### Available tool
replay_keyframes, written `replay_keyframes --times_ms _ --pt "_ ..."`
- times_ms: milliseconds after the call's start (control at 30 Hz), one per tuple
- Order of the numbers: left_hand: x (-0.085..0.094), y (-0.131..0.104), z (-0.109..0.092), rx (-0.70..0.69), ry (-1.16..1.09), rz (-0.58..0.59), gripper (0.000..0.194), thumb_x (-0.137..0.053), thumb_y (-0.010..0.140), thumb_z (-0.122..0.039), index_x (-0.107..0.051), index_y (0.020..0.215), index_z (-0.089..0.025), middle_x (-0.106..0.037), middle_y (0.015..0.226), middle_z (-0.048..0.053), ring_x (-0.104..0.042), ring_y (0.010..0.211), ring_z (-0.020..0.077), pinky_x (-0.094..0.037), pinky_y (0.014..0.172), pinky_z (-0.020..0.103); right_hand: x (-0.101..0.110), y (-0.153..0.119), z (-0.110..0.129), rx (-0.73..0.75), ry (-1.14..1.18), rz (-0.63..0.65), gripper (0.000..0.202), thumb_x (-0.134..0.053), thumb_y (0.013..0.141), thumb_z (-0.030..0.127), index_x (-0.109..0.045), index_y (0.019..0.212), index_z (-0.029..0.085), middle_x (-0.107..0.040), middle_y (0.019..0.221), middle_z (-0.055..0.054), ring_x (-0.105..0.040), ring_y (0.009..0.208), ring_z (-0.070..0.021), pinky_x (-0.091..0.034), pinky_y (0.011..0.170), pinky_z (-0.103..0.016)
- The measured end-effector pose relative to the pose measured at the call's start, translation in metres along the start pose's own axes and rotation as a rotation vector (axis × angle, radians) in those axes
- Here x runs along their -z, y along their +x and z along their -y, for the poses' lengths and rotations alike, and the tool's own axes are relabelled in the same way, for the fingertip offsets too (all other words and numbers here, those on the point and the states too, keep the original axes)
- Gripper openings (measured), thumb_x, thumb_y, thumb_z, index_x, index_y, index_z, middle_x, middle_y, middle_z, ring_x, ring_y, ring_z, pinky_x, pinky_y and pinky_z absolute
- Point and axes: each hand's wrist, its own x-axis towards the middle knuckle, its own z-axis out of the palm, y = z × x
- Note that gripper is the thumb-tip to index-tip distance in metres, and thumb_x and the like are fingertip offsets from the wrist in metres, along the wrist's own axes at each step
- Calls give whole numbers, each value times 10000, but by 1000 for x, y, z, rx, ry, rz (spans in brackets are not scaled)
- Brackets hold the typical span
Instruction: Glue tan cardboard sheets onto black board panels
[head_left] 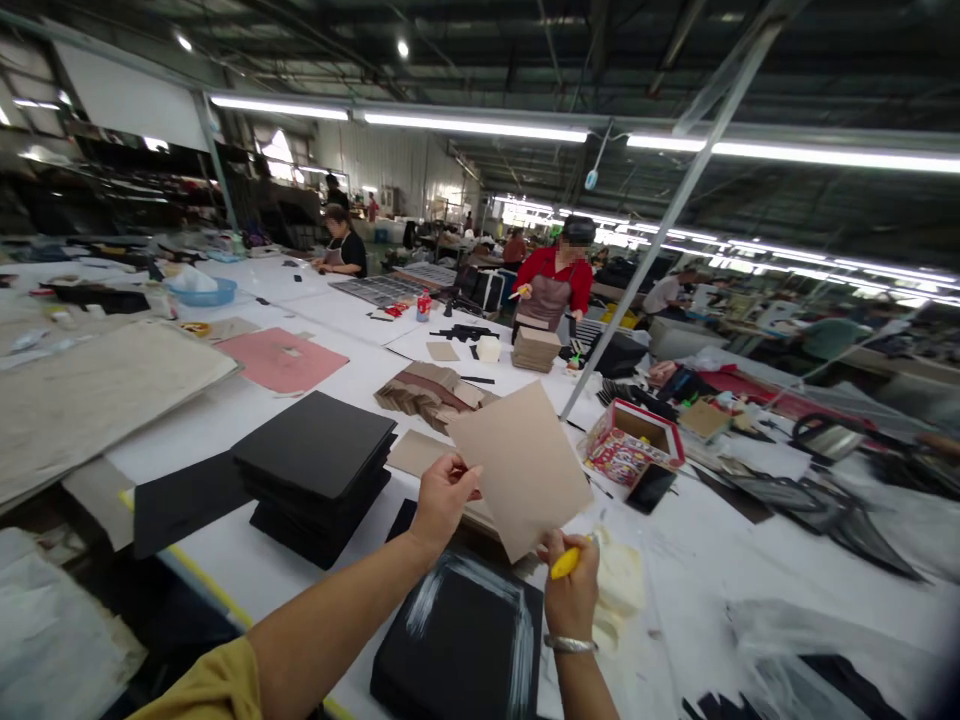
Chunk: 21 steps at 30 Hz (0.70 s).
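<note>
A square tan cardboard sheet [521, 470] is raised and tilted above the table. My left hand [448, 492] pinches its left edge between thumb and fingers. Closed around a yellow-handled brush [566, 563], my right hand [571, 580] is at the sheet's lower corner; whether it also grips that corner I cannot tell. Below lies a black sheet [465, 640] on a stack, with whitish wet-looking strokes along its edges. To the left stands a stack of black sheets [315, 450]. Behind my hands, more tan sheets [416, 453] are partly hidden.
Bundles of tan pieces [431, 390] lie farther back. A red patterned box [630, 445] and a dark phone-like slab [651, 488] sit to the right, near a slanted metal pole [660, 235]. A co-worker in red [551, 280] stands across the table. Yellowish foam [619, 575] is beside my right hand.
</note>
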Motion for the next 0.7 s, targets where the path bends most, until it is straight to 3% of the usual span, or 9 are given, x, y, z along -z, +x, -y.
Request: replay_keyframes --times_ms 133,233,300,400,500,600,700 --pt "13 -43 24 164 -196 104 417 -658 637 -367 -500 966 -165 -606 913 43 -595 779 162 -502 674 300 12 -13 -3 -19 -57 -73 294 -492 755 475 -407 804 198 -460 710 13 -473 634 -137 -405 642 -286" --pt "38 -57 38 248 -189 154 566 -633 668 -397 -416 1150 -195 -573 1049 76 -586 825 166 -493 688 298 30 -35 -15 -46 -80 -56 271 -460 779 457 -414 824 194 -476 751 0 -482 676 -137 -398 664 -274" --pt "60 -62 47 336 -79 151 550 -563 712 -467 -413 1169 -202 -583 1007 64 -579 785 157 -488 635 276 44 -54 -25 -84 -118 8 255 -433 799 446 -413 848 197 -495 757 -3 -494 667 -137 -395 642 -266" --pt "92 -74 64 438 195 172 447 -514 722 -514 -564 991 -160 -610 856 38 -555 724 153 -453 578 235 61 -84 -41 -176 -217 202 248 -409 816 447 -409 868 204 -503 666 21 -492 549 -135 -369 540 -253" --pt "115 -94 81 428 482 287 351 -544 703 -480 -640 757 -146 -612 716 16 -530 674 146 -408 569 213 70 -108 -57 -208 -292 339 246 -404 819 451 -409 852 207 -511 625 26 -498 496 -140 -355 502 -254" --pt "126 -105 97 379 647 374 329 -532 708 -465 -639 667 -157 -580 610 -5 -502 598 133 -374 542 213 66 -119 -70 -233 -316 302 238 -425 815 446 -391 840 212 -520 629 23 -518 520 -145 -378 520 -254" --pt "127 -100 109 344 707 377 336 -517 710 -464 -606 598 -161 -548 555 -17 -484 563 129 -356 535 213 56 -118 -80 -256 -341 236 233 -439 815 438 -383 849 214 -520 622 25 -526 526 -149 -384 525 -257"
